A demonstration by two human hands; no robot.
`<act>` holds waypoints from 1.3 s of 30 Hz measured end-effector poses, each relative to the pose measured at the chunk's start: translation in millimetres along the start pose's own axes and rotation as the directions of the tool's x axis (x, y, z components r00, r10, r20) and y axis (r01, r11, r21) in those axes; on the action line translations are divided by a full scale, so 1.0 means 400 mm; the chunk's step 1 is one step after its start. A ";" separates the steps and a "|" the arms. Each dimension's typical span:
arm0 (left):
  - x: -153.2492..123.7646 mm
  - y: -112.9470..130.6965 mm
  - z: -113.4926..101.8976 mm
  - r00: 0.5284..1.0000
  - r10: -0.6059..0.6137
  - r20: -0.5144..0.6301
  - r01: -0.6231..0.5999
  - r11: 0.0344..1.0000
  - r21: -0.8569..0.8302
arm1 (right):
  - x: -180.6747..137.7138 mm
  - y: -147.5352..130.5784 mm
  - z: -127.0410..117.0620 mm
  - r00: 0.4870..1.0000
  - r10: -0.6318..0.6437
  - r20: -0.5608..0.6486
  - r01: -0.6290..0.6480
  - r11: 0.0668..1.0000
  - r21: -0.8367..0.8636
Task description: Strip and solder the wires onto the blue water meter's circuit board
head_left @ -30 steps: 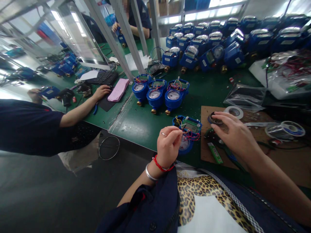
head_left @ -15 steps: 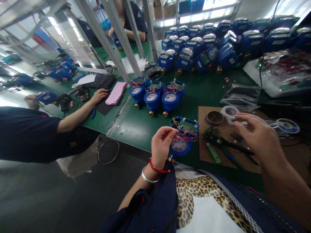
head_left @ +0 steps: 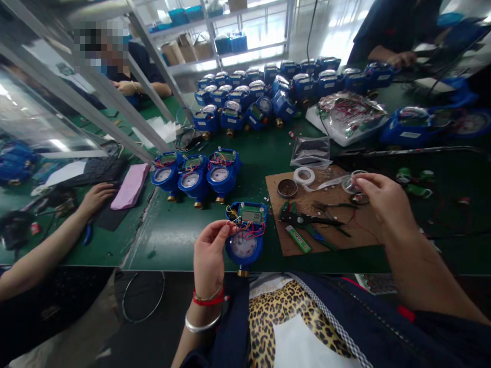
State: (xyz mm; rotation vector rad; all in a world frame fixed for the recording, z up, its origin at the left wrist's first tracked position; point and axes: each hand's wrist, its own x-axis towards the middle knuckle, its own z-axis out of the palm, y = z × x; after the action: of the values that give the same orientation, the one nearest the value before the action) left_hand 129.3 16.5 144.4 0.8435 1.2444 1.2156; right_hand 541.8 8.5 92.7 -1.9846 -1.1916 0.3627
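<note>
In front of me on the green bench stands a blue water meter (head_left: 245, 248), its lid area open, with a small display and loose coloured wires (head_left: 249, 229). My left hand (head_left: 210, 253) pinches thin wires at the meter's left side, thumb against forefinger. Over the right part of a brown board (head_left: 280, 225), my right hand (head_left: 383, 199) has its thumb and fingers closed at the edge of a small clear spool (head_left: 349, 184), which looks like solder. The hand hides part of it. A white tape roll (head_left: 304, 176) lies left of the spool.
On the board are a round tin (head_left: 287, 188), green-handled wire strippers (head_left: 299, 219) and a green-and-white pack (head_left: 298, 239). Three open meters (head_left: 190, 180) stand left, with rows of meters (head_left: 232, 116) behind. A co-worker's hand (head_left: 97, 197) rests at the left beside pink cloth (head_left: 130, 186).
The view has swung right, so the bench things appear further left. My right hand has gone from open near the tape roll to closed at the spool. My left hand still pinches the wires.
</note>
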 end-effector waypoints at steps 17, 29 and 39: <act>-0.008 -0.027 -0.007 0.986 0.163 0.031 -0.162 0.986 -0.031 | 0.116 -0.111 0.331 0.673 -0.509 0.537 0.652 0.751 -0.106; -0.009 -0.050 -0.009 0.979 0.179 0.095 -0.155 0.963 -0.219 | -0.092 -0.548 0.156 0.407 -0.739 0.537 0.807 0.566 0.167; -0.009 -0.058 -0.022 0.904 0.404 0.139 -0.418 0.903 0.098 | -0.141 -0.583 0.195 0.149 -0.824 0.547 0.973 0.221 0.068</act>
State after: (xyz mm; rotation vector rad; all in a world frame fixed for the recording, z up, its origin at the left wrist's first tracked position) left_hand 126.1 6.9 121.5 1.3020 1.0865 1.4080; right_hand 322.1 58.2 206.0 -0.9253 -2.7038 -0.0315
